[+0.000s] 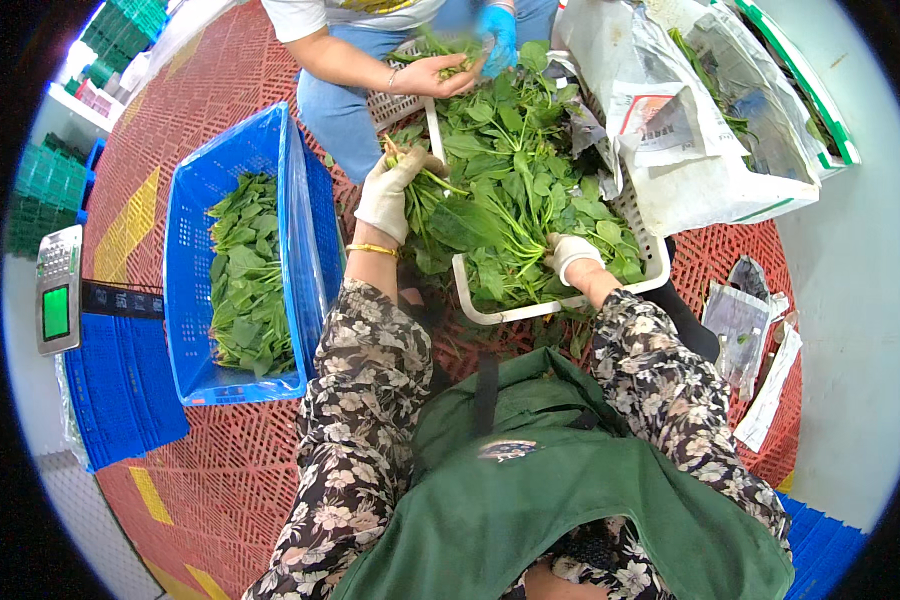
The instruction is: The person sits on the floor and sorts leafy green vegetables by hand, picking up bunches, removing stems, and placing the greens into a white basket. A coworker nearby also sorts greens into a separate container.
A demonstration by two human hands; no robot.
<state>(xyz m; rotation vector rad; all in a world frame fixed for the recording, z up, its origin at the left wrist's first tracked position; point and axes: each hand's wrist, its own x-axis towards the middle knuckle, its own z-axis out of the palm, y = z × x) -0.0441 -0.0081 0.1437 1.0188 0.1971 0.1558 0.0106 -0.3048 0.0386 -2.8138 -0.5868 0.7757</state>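
Observation:
My left hand, in a whitish glove, is closed around the stems of a bunch of leafy greens above the left side of a white plastic crate. Loose leafy greens fill that crate. At its near right part my right hand, gloved too, has its fingers on the stem ends of some greens. To the left, a blue perforated crate lined with clear plastic film holds greens laid in a pile.
Across the crate sits a co-worker, with a bare hand holding greens and a blue-gloved hand. A large white bag leans at the right. A scale display stands far left. Plastic scraps lie on the red mat.

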